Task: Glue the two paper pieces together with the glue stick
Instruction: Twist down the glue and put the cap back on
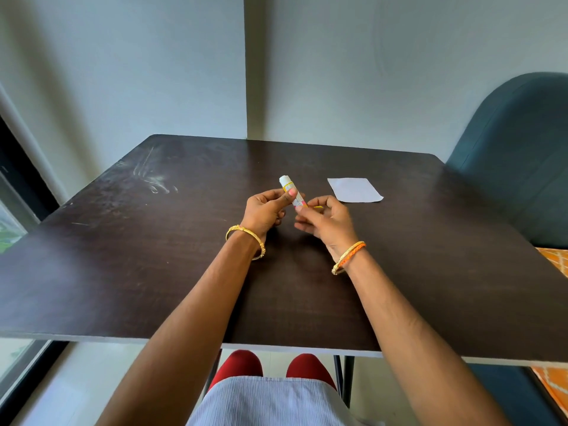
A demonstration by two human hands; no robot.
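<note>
A white and yellow glue stick [288, 186] is held above the dark table [153, 256], tilted with its white end pointing up and away. My left hand [266, 210] grips its middle between thumb and fingers. My right hand [325, 219] pinches its lower end, where a bit of yellow shows. A white paper piece [355, 189] lies flat on the table just right of my hands. I see only this one sheet; whether a second lies under it I cannot tell.
A dark teal chair [522, 155] stands at the table's right side. The wall [338, 72] runs close behind the far edge. A window [12, 226] is at the left. My knees [270, 367] sit under the near edge.
</note>
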